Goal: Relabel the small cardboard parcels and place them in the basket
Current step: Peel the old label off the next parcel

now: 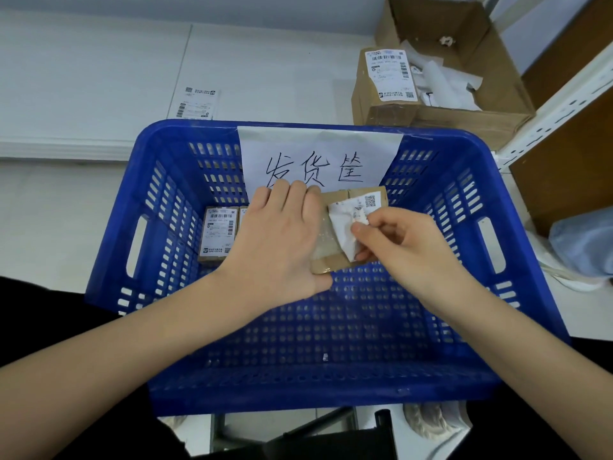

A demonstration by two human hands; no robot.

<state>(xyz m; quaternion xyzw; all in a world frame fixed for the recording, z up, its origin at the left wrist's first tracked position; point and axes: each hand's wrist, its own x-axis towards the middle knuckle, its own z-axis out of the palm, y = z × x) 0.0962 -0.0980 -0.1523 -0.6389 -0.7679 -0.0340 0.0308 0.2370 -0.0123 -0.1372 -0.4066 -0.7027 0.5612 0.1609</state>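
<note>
Over the blue plastic basket (517, 247) my left hand (282, 240) grips a small cardboard parcel (326, 257) by its left side. My right hand (398, 240) pinches the crumpled white label (346, 220), which is half peeled off the parcel's top. A labelled parcel (219, 234) lies on the basket floor at the back left, and a second one beside it is mostly hidden by my left hand. A handwritten paper sign (318, 154) hangs on the basket's far wall.
A labelled carton (386, 84) stands on the table behind the basket at the right, next to an open cardboard box (464, 61) holding white scraps. A loose label sheet (197, 102) lies at the back left. A white shelf post (557, 104) rises on the right.
</note>
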